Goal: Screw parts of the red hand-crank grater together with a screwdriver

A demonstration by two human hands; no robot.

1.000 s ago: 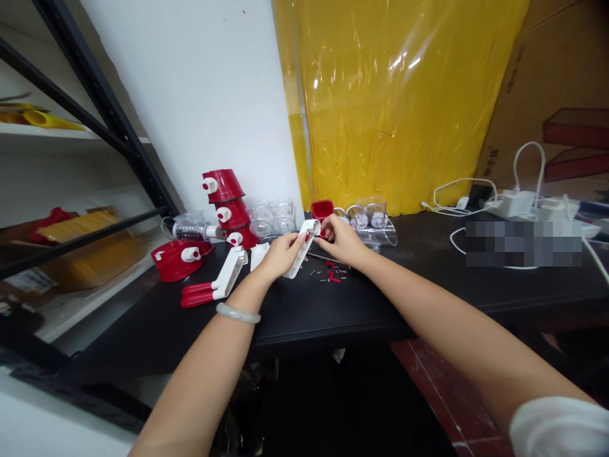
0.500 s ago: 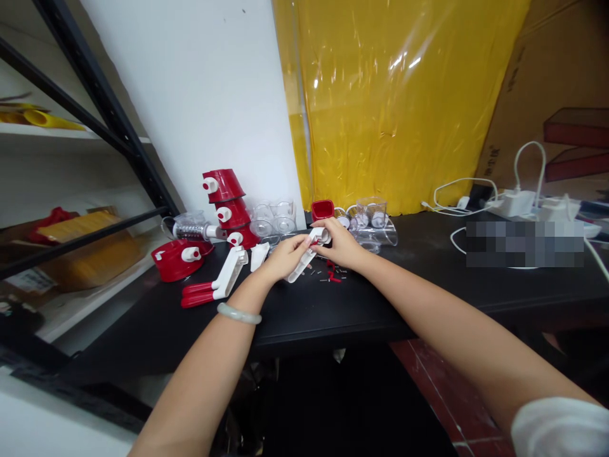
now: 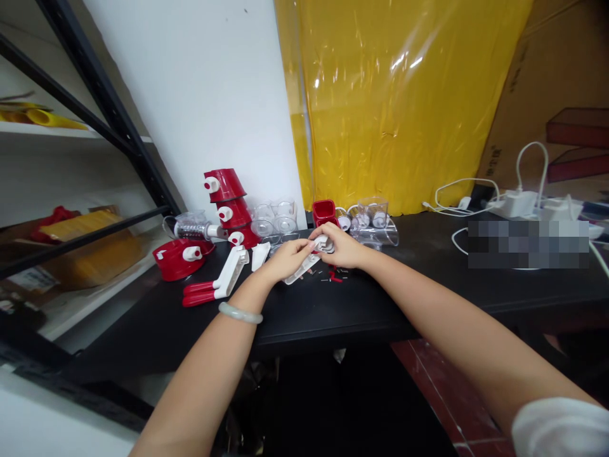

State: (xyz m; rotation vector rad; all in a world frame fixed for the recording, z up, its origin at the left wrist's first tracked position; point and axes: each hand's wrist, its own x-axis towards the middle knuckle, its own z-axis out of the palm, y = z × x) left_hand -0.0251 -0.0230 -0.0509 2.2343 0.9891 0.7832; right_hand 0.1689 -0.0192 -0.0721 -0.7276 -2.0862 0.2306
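My left hand (image 3: 288, 259) and my right hand (image 3: 341, 246) meet above the black table, both closed on one white plastic part (image 3: 301, 271). Its long end slants down to the left below my left fingers, and its rounded end shows between my right thumb and fingers. Small red pieces (image 3: 335, 275) and several small metal pins lie just below my right hand. Left of my hands are a white piece (image 3: 260, 255) and white handles with red grips (image 3: 228, 277).
Red bases (image 3: 231, 212) stand stacked at the back left, beside another red base (image 3: 177, 259). Clear cups (image 3: 280, 218), a red square container (image 3: 324, 211) and clear parts (image 3: 375, 222) line the wall. White cables and plugs (image 3: 516, 203) lie on the right. A metal shelf (image 3: 109, 120) borders the left.
The white part has tilted lower and its rounded end has turned between my hands. My right fingers have curled further over it.
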